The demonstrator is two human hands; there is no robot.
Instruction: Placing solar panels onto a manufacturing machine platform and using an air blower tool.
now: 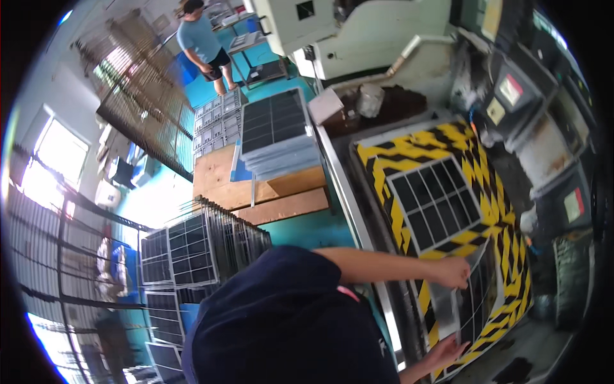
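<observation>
My left hand [453, 272] is closed in a pinch at the upper edge of a thin-framed black grid panel [481, 296]. Below it, my right hand [446, 353] is at the panel's lower corner, with its fingers stretched out and apart. The panel looks tilted and slightly bowed, and a pale strip shows along its side nearest me. Beyond my left hand, a second black panel with a light grid frame [436, 202] lies flat. Both are over a bed covered in yellow-and-black striped tape [511, 262].
A stack of grid panels [281, 153] stands on a wooden bench [214, 173] at my left. Racked panels [185, 249] stand nearer. Dark machine housings [511, 96] border the bed's far side. A person in a light blue shirt [199, 41] stands in the background.
</observation>
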